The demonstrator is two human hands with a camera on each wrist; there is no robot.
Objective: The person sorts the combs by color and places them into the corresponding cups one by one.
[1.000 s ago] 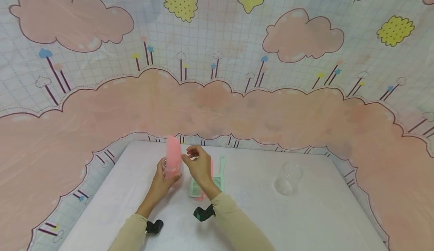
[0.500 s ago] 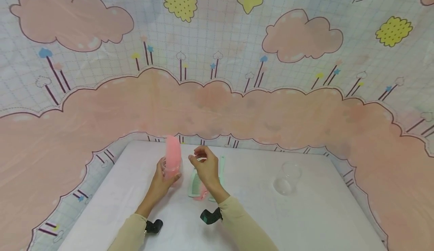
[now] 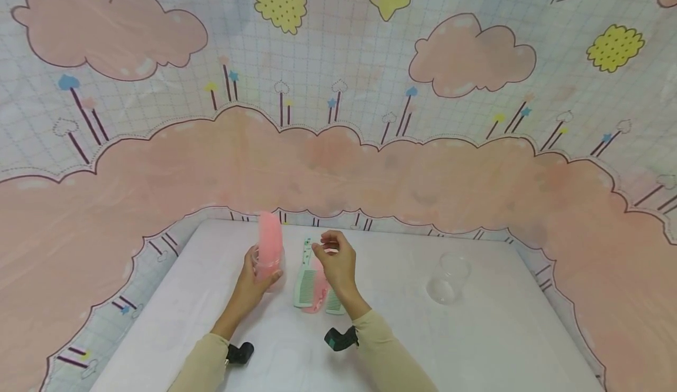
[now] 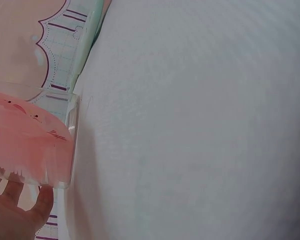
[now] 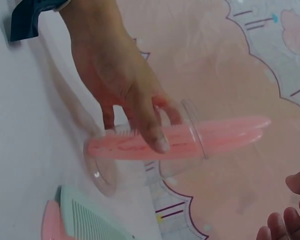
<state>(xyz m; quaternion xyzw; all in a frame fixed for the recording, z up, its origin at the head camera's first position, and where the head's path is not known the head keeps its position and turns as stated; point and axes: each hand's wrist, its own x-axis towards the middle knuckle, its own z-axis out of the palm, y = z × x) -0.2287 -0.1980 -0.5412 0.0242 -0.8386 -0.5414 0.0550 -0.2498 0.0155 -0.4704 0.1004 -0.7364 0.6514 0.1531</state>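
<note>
My left hand [image 3: 254, 280] grips a clear plastic cup [image 5: 102, 180] around its side, thumb across the front. Two pink combs [image 5: 230, 135] stand in the cup, their upper ends sticking out past the rim. In the left wrist view, teeth and a small printed pattern show on a pink comb [image 4: 30, 135]. My right hand [image 3: 338, 265] hovers to the right of the cup with loosely bent fingers and nothing in them. Below it on the table lie a mint-green comb [image 3: 305, 286], a pink comb [image 3: 319, 289] and another mint-green comb [image 3: 334, 302], partly hidden by the hand.
Another clear cup [image 3: 444, 289] stands on the white table [image 3: 476, 345] to the right. Black wrist cameras [image 3: 240, 354] sit on both wrists. A patterned cloth [image 3: 370, 174] hangs behind the table's far edge.
My right hand has drawn away from the pink combs in the cup and moved right, uncovering more of the left mint-green comb. My left hand and the cup have stayed in place.
</note>
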